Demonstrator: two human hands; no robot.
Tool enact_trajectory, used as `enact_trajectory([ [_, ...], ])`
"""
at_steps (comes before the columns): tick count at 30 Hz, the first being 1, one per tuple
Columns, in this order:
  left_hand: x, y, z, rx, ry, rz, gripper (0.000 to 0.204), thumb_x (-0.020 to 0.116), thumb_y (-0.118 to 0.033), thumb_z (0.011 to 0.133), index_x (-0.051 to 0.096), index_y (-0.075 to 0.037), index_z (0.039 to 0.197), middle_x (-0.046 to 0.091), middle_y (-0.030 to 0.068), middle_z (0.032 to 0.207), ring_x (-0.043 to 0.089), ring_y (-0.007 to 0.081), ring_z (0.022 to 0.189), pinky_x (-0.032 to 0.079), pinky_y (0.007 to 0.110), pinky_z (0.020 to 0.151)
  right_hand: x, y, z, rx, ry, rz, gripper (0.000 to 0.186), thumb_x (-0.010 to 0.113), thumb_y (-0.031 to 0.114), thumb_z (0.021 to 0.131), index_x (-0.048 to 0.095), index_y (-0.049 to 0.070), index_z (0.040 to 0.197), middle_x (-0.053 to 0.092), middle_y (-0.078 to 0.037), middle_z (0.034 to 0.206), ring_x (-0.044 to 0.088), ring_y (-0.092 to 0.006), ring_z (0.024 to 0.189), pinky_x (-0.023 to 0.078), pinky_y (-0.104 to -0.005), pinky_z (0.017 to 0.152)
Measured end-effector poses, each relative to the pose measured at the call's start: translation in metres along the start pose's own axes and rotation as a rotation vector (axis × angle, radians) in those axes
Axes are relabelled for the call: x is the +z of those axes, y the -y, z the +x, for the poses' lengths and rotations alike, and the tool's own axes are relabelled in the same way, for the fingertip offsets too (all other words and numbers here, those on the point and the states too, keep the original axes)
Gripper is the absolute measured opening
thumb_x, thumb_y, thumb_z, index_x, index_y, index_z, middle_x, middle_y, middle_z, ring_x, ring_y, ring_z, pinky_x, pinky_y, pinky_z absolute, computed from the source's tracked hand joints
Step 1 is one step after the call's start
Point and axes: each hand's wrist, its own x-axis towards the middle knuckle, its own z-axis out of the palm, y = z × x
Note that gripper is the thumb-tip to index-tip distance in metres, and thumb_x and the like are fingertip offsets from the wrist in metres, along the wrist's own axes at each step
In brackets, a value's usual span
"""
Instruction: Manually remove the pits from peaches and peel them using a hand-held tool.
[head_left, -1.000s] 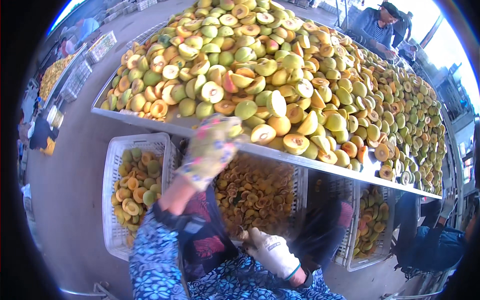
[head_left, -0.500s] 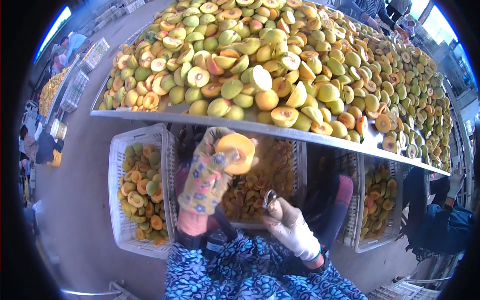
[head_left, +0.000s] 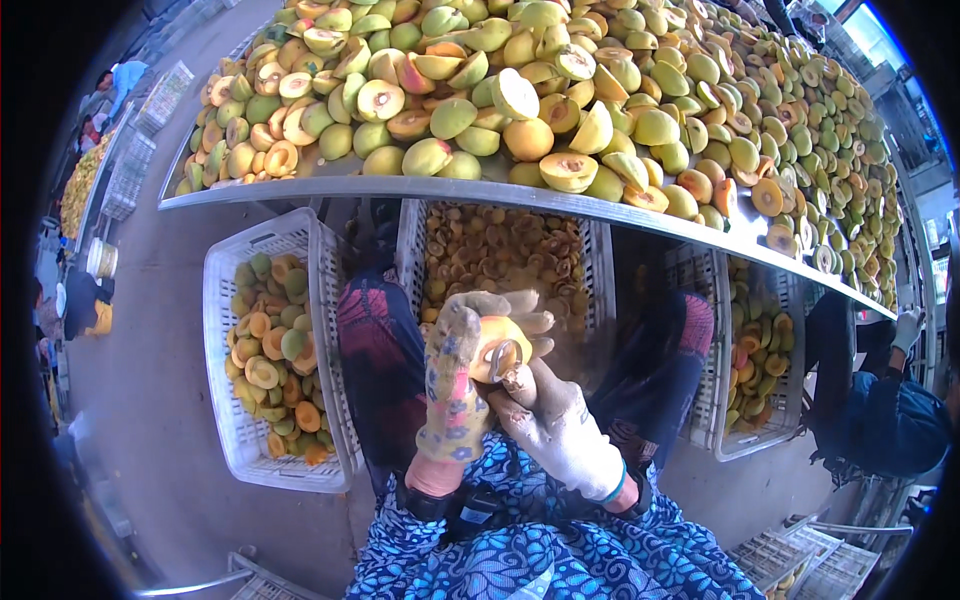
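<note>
My left hand (head_left: 452, 375), in a flowered work glove, cups a yellow peach half (head_left: 495, 332) with its cut face towards me. My right hand (head_left: 572, 440), in a stained white glove, grips a pitting tool whose looped metal end (head_left: 516, 349) rests against the middle of the cut face. The tool's handle is mostly hidden by the fingers. Both hands are close together above my lap. Beyond them, a white crate (head_left: 600, 270) between my knees holds brownish peach scraps or pits.
A metal-edged table (head_left: 450, 189) heaped with halved peaches spans the far side. A white crate (head_left: 218, 390) of peach halves stands left, another crate (head_left: 722, 370) right. At the right edge sits a co-worker in dark clothes (head_left: 890, 430); other people are far left.
My left hand has come down and nearer with the peach half, turning its cut face to me. My right hand has moved up and left, bringing the tool's loop onto the fruit.
</note>
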Motion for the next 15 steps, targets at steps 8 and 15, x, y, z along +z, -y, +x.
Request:
enact_trajectory([
  [8,0.013,0.013,0.002,0.084,-0.285,0.387,0.060,0.039,-0.054,0.102,0.065,0.000,0.097,0.068,0.0133,0.086,0.068,0.0236,0.081,0.057,0.035,0.077,-0.014,-0.018,0.010,0.012,0.126,0.010,0.031,0.065,0.022,0.094,0.054,0.000,0.113,0.067,-0.023,0.083,0.069,-0.0398,0.076,0.052,-0.0401,0.061],
  [15,0.018,0.014,0.008,0.161,-0.270,0.723,0.057,0.040,-0.050,0.103,0.065,-0.001,0.087,0.068,0.0108,0.083,0.067,0.0187,0.073,0.053,0.030,0.069,-0.040,-0.030,0.029,-0.045,0.366,0.119,0.024,0.062,0.019,0.095,0.058,-0.001,0.108,0.066,-0.020,0.081,0.068,-0.0327,0.070,0.050,-0.0365,0.062],
])
